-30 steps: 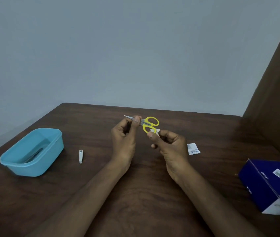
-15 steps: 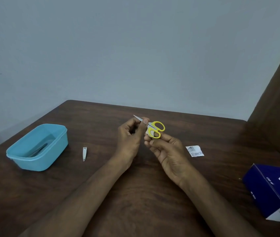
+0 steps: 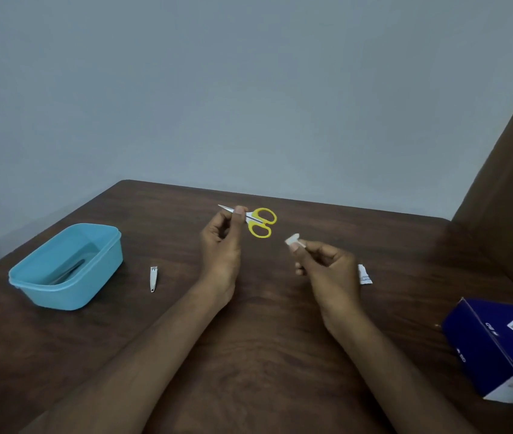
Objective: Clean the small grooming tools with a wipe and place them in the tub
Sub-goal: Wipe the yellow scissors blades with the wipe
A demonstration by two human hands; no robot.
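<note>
My left hand [image 3: 220,245] pinches the yellow scissors [image 3: 256,221] by the blades; my right hand [image 3: 327,264] pinches the wipe [image 3: 292,240], apart. One tool lies in the far-left tub [image 3: 45,286]; the nail clipper [image 3: 153,278] waits uncleaned.

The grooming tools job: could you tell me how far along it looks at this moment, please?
Partly done. One slim dark tool already lies in the blue tub. In hand: the left hand pinches the yellow-handled scissors by the blades, while the right hand holds the folded wipe apart from them. Left: the scissors must go into the tub, and the nail clipper lies untouched on the table.
</note>
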